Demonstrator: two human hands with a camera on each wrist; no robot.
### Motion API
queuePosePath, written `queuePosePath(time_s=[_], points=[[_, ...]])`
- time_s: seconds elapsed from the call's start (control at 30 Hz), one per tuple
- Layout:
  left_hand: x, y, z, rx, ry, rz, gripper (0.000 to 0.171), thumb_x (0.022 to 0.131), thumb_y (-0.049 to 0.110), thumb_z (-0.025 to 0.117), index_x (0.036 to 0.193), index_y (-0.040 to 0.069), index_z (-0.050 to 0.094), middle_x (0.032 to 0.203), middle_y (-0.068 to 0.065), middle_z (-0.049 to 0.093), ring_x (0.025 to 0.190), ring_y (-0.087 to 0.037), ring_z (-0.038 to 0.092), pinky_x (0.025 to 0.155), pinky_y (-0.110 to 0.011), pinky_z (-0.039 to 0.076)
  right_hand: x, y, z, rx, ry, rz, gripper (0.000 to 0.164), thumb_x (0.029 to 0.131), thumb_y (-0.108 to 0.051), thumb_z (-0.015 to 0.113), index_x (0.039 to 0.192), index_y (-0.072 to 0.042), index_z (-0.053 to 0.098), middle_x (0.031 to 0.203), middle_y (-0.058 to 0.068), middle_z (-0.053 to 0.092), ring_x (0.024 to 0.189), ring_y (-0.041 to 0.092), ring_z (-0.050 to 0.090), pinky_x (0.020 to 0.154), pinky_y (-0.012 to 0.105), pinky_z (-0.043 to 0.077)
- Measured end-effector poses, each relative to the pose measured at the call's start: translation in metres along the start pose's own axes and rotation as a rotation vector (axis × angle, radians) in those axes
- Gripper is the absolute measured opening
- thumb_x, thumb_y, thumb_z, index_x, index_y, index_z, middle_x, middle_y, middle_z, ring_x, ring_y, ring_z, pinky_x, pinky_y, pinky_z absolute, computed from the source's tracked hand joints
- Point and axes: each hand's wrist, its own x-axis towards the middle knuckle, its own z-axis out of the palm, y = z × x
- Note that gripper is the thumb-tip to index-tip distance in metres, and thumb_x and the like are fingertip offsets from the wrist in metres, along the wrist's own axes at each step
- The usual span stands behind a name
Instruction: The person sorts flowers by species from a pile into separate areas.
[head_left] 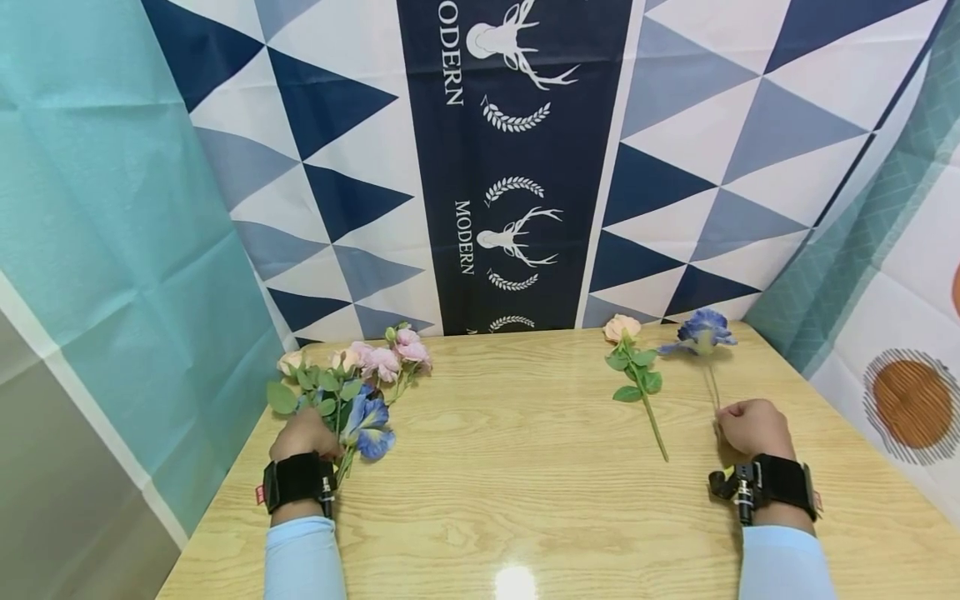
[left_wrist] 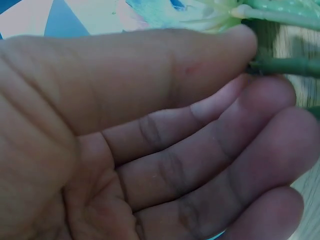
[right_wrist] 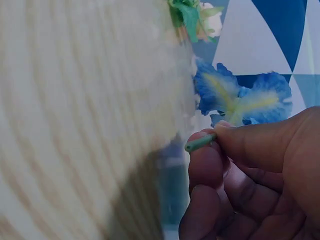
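"MODERN" is printed on the navy-and-white triangle-patterned cloth behind the pale wood-grain worktop, where a peach rose lies left of the ruffled blue flower whose thin green stem the right hand pinches, while the left hand pinches a green stalk by the pink-peach-and-blue bunch

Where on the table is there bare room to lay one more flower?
Widest: the middle of the table, bordered by the flower pile and the peach rose, continuing nearer between the sleeves. Crowded: the far-left corner; tight between rose and blue flower.
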Motion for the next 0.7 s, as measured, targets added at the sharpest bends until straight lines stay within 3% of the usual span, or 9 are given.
queuePosePath(time_s=[0.1, 0.43, 0.7], points=[[0.0014, 0.0004, 0.0008, 0.003, -0.002, -0.002, 0.02, 0.085, 0.011, 0.079, 0.068, 0.004, 0.07, 0.065, -0.009, 0.065, 0.066, -0.026, 0.061, 0.06, -0.039, 0.048, -0.0008, 0.0027, 0.0006, 0.013, -0.001, 0.044, 0.033, 0.1, -0.018, 0.056, 0.091, 0.008, 0.073, 0.072, 0.009, 0.064, 0.067, 0.026, 0.055, 0.056, 0.035, 0.04], [0.0003, 0.0004, 0.0005, 0.0, -0.008, 0.019, 0.022, 0.087, 0.01, 0.075, 0.067, 0.003, 0.069, 0.064, -0.008, 0.064, 0.065, -0.025, 0.061, 0.06, -0.039, 0.047, -0.0049, 0.0005, -0.0033, 0.008, 0.012, 0.195, 0.033, 0.101, -0.022, 0.055, 0.097, 0.005, 0.074, 0.086, 0.023, 0.067, 0.07, 0.033, 0.059, 0.054, 0.038, 0.043], [-0.001, 0.0012, 0.0006, -0.004, -0.012, 0.029, 0.021, 0.087, 0.009, 0.074, 0.068, 0.002, 0.069, 0.063, -0.008, 0.064, 0.063, -0.025, 0.06, 0.06, -0.038, 0.047, -0.0077, 0.0027, -0.003, 0.026, -0.005, 0.213, 0.034, 0.1, -0.023, 0.056, 0.089, 0.003, 0.074, 0.073, 0.013, 0.065, 0.064, 0.029, 0.057, 0.052, 0.038, 0.043]])
